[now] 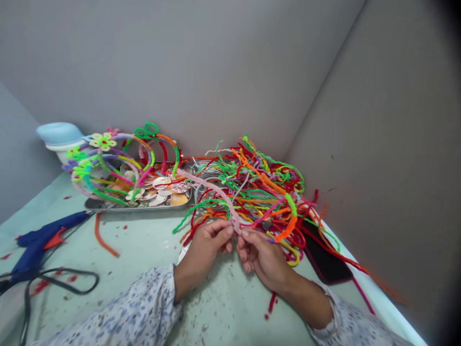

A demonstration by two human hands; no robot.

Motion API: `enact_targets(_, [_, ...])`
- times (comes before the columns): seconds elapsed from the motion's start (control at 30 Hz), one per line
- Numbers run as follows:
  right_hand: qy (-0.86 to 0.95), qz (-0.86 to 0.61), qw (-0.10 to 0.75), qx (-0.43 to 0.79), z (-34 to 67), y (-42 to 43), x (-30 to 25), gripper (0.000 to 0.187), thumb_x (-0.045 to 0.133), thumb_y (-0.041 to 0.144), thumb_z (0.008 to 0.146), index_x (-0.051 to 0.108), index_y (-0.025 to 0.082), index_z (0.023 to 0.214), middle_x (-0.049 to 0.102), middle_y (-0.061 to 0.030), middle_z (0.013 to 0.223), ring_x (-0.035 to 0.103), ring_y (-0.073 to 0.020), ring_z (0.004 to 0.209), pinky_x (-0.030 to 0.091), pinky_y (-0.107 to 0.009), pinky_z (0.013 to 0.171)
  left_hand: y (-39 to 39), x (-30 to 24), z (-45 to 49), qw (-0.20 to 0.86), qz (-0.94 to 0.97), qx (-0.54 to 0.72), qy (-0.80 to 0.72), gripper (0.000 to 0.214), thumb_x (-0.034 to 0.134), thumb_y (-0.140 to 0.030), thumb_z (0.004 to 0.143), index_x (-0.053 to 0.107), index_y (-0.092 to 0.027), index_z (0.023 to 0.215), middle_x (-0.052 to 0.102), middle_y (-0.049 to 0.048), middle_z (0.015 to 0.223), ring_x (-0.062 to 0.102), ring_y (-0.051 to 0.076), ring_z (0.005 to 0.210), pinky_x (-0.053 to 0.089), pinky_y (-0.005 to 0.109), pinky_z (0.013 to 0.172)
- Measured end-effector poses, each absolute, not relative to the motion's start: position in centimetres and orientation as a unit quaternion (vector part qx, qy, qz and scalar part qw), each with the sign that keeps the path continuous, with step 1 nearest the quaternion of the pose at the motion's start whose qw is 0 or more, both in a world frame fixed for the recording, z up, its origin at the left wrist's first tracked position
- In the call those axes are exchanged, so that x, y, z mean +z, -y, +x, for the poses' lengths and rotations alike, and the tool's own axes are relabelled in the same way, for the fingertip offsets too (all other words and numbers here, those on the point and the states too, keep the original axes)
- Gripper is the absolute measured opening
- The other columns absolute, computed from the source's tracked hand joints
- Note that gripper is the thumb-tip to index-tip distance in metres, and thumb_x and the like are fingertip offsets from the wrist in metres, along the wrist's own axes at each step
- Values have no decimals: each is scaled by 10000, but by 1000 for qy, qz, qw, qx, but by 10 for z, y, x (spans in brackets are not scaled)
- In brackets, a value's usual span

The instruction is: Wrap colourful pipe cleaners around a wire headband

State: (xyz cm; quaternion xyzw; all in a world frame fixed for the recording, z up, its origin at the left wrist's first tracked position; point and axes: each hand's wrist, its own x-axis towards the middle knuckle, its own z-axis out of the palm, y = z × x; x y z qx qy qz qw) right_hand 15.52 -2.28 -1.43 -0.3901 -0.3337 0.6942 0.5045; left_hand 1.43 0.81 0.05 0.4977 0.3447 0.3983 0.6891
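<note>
A fuzzy pale pink pipe cleaner (216,191) runs from the far left down to my fingertips. My left hand (207,247) pinches its near end between thumb and forefinger. Close beside it, my right hand (264,257) is closed at the same spot, thumb and finger on the pink end. An orange and lime-green wrapped arc (292,206) curves out past my right hand, with a bit of purple by the knuckles. Whether it joins the pink piece is hidden by my fingers.
Beyond my hands lies a tangled pile of coloured pipe cleaners (248,192). Decorated headbands (139,144) stand over a metal tray (158,207) of shells. To the left are a blue glue gun (46,235) and its cord; a dark phone (329,259) lies right.
</note>
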Motion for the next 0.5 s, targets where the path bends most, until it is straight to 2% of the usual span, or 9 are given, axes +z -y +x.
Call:
enact_targets(0.27, [327, -393, 497, 701, 155, 23, -15, 292, 506, 348, 816, 564, 136, 624, 530, 21, 479, 451, -61, 351, 367, -154, 329, -10, -3, 15, 712, 460, 398, -350, 230, 646, -339, 748, 631, -126, 832, 541, -11, 646, 426, 56, 519, 317, 190, 505])
enact_targets(0.5, [362, -391, 483, 695, 156, 23, -20, 295, 466, 346, 850, 566, 139, 664, 526, 25, 508, 459, -59, 367, 377, -157, 350, -10, -6, 15, 705, 460, 407, -356, 197, 648, -334, 748, 628, -138, 763, 530, -28, 596, 428, 57, 508, 315, 191, 505])
